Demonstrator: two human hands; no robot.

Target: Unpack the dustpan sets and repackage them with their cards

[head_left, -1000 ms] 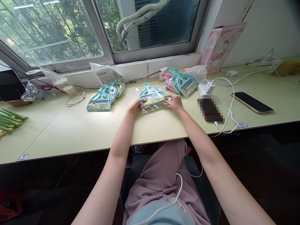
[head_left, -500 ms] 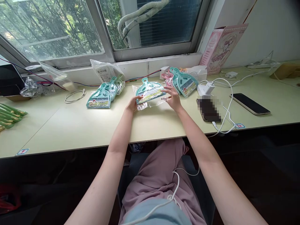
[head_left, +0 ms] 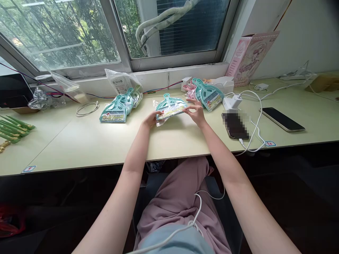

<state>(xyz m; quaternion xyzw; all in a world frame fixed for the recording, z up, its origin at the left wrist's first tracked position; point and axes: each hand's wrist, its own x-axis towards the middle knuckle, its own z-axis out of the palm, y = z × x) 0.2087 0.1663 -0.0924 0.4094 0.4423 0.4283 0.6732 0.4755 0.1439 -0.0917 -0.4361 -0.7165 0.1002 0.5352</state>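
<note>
Between my two hands is a teal mini dustpan and brush set [head_left: 172, 105] in clear plastic wrap, its handle pointing toward the window. My left hand [head_left: 151, 119] grips its left corner, thumb on top. At the right corner my right hand [head_left: 195, 112] pinches the wrapped edge. To the left lies a pile of wrapped teal dustpan sets [head_left: 115, 111], overlapping, with a greenish one at the back. On the right, close beyond my right hand, more wrapped teal sets [head_left: 209, 94] lie against a pink one [head_left: 189, 88].
A phone [head_left: 235, 125] with a charging cable lies right of my hands, near a white charger [head_left: 233, 102]. Farther right is another dark phone [head_left: 283, 119]. A pink box [head_left: 251, 58] stands by the wall. Left are a coiled cable [head_left: 87, 108] and green bundled stalks [head_left: 14, 128].
The loose plastic at the set's front and right edge is now folded in close to it. My right hand has shifted slightly and now pinches the right corner.
</note>
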